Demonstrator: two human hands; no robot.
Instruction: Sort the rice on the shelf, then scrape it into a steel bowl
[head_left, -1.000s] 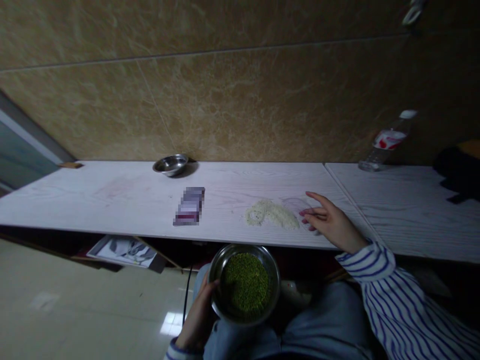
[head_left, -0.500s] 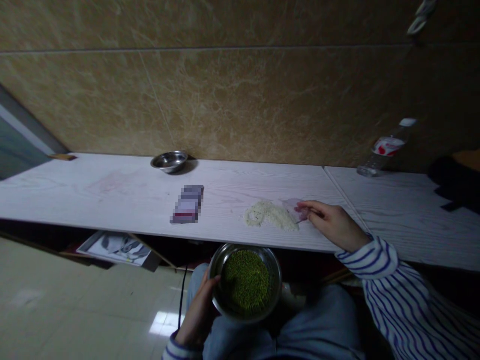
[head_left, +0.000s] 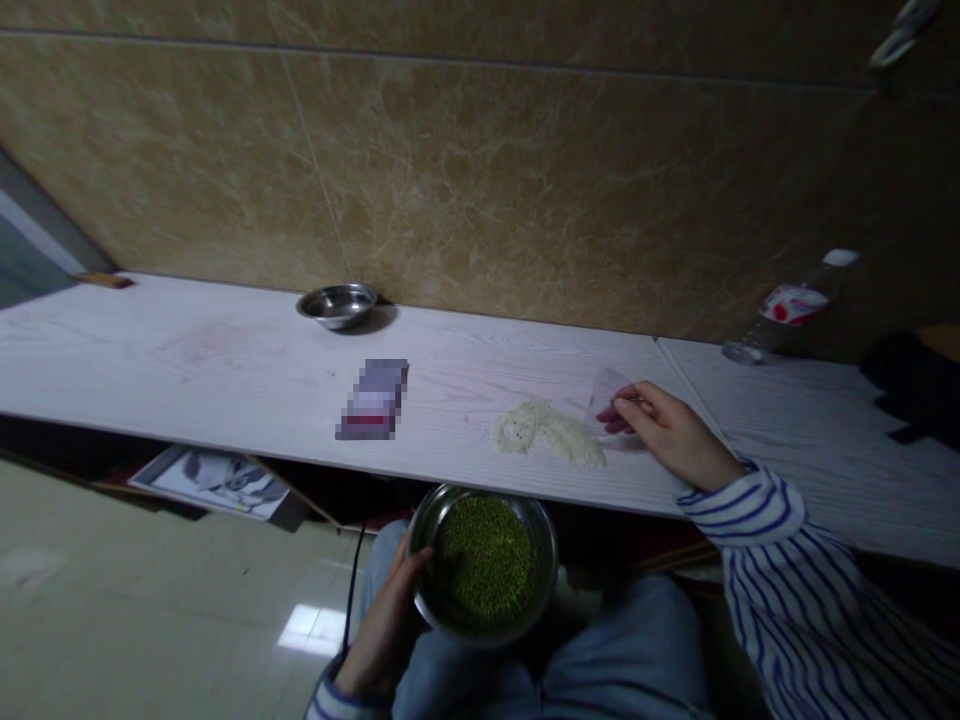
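My left hand grips the rim of a steel bowl full of green beans, held on my lap below the table edge. My right hand rests on the white wooden table and pinches a small clear plastic piece, tilted up off the surface. Just left of that hand lies a pile of white rice.
An empty steel bowl stands at the back by the tiled wall. A small blurred pack lies mid-table. A plastic bottle stands at the back right, with a dark object at the far right. A magazine lies under the table.
My right hand went from fingers spread flat on the table to a pinch on the clear plastic piece, and has lifted its edge up. The left hand kept holding the bean bowl.
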